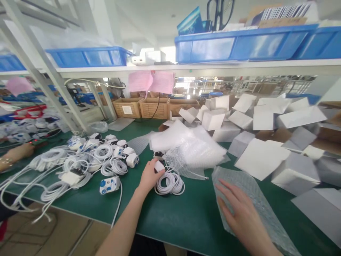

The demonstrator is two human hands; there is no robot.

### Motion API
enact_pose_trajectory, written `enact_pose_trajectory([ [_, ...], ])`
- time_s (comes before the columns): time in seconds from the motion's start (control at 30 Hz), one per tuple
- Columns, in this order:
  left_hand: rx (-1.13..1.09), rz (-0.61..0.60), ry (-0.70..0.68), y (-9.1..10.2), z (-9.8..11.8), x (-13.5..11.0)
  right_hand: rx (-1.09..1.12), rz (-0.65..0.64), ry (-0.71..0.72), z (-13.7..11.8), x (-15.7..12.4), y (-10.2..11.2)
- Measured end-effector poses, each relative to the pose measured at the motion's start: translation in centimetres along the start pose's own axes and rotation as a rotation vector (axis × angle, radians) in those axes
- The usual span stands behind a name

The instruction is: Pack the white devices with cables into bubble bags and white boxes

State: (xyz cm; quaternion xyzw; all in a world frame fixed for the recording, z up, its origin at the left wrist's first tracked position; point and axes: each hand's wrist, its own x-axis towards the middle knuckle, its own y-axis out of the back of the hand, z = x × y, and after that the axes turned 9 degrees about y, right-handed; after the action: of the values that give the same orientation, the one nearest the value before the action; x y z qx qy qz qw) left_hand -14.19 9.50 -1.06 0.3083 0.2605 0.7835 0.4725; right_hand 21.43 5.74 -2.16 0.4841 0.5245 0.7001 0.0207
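Note:
In the head view my left hand (pixel 149 175) is closed around a small white box-shaped plug unit (pixel 159 166), with thumb and fingers on its sides. Its coiled white cable (pixel 173 183) lies on the green table just in front of the hand. To the right, my right hand (pixel 237 204) rests with its fingers stretched out on a clear bubble-wrap bag (pixel 255 193). A pile of bubble-wrap bags (pixel 189 142) lies between and beyond my hands. One white and blue plug unit (pixel 109 185) sits apart, left of my left arm.
Several plug units with coiled cables (pixel 103 153) are heaped at the left. White boxes (pixel 266 153) crowd the right side. Cardboard boxes (pixel 154 107) stand at the back, below a shelf with blue bins (pixel 234 44). Another person's hand (pixel 22 153) is at the far left.

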Motion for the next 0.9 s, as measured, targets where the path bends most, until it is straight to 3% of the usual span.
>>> enact_pose_trajectory([
  [0.13,-0.091,-0.040,0.032,0.8,-0.3,-2.3,0.267,0.016,-0.066,-6.0,1.7,-1.2],
  [0.27,-0.207,-0.044,0.081,2.9,0.0,-5.4,0.495,-0.015,-0.189,-8.3,2.3,-2.8],
  [0.5,-0.418,-0.111,0.166,7.4,2.1,-10.0,0.733,0.054,-0.346,-10.7,4.6,-3.6],
  [0.63,-0.574,-0.229,0.216,8.0,3.0,-12.4,0.783,0.023,-0.456,-12.2,6.2,-4.3],
  [0.73,-0.649,-0.315,0.158,7.7,3.1,-14.1,0.821,-0.027,-0.461,-12.5,6.8,-4.6],
  [0.9,-0.571,-0.150,0.121,7.1,3.3,-15.3,0.692,-0.061,-0.583,-9.9,6.0,-3.8],
])
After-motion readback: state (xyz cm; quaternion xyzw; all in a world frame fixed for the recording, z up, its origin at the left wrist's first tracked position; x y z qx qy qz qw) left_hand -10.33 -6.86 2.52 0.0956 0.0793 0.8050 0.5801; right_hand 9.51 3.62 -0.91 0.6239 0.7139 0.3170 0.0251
